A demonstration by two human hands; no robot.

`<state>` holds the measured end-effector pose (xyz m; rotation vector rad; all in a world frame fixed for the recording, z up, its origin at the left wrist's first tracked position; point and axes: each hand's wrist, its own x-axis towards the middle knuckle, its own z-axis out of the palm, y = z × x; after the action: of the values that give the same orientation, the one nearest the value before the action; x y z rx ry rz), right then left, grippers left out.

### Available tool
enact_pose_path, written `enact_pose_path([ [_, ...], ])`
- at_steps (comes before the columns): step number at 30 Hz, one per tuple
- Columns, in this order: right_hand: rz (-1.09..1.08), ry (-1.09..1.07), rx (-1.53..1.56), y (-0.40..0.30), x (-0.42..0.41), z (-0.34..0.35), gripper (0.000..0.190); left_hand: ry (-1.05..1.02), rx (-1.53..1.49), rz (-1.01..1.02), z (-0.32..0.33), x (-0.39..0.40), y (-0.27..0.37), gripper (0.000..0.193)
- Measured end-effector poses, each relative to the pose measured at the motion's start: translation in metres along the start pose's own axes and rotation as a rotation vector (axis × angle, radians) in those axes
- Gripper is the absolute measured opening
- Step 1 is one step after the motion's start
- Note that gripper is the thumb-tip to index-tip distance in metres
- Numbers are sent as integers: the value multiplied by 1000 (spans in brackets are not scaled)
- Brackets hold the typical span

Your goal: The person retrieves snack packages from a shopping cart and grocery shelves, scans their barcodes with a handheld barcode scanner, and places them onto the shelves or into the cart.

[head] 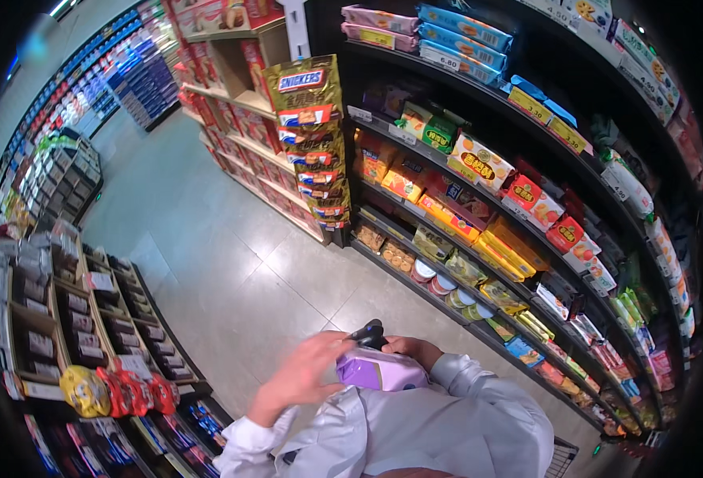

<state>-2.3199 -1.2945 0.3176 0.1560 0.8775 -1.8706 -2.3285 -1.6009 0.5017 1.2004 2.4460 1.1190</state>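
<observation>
A purple and lilac soft package (381,371) is held close against the front of my white shirt. My right hand (412,350) curls around its far right edge. At the right fingertips is a small black object (369,334), partly covered by my hands; its kind is unclear. My left hand (304,370) is blurred, with its fingers apart, over the package's left side. The left fingertips come close to the black object, and whether they touch it cannot be seen. Both hands are at waist height above the tiled floor (256,293).
Curved-looking shelves (471,224) of boxed and bagged snacks run along my right. Snickers bags (307,113) hang at the shelf end beside a wooden rack (250,95) of red boxes. A stepped display (95,322) stands at left. A wire basket (561,459) shows behind my right side.
</observation>
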Motion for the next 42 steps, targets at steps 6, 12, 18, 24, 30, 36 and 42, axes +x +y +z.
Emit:
enact_pose_path([
  [6,-180,145,240,-74,17,-21,42,-154,-19,36,-20,128,-36,62],
  [12,-347,229,140,-122,19,-46,41,-194,-12,216,-49,206,-86,46],
  [18,-587,336,332,-120,5,-52,47,77,99,313,-131,298,-137,47],
  [24,-940,363,475,-96,38,-39,54,489,162,358,-163,427,-180,48],
  [30,-1221,550,618,-89,81,-9,58,500,-4,360,-162,500,-211,40],
  [36,-1327,576,658,-88,98,3,57,517,156,286,-170,530,-227,40],
  [42,-1358,606,619,-93,88,15,56,625,301,268,-188,527,-208,45],
])
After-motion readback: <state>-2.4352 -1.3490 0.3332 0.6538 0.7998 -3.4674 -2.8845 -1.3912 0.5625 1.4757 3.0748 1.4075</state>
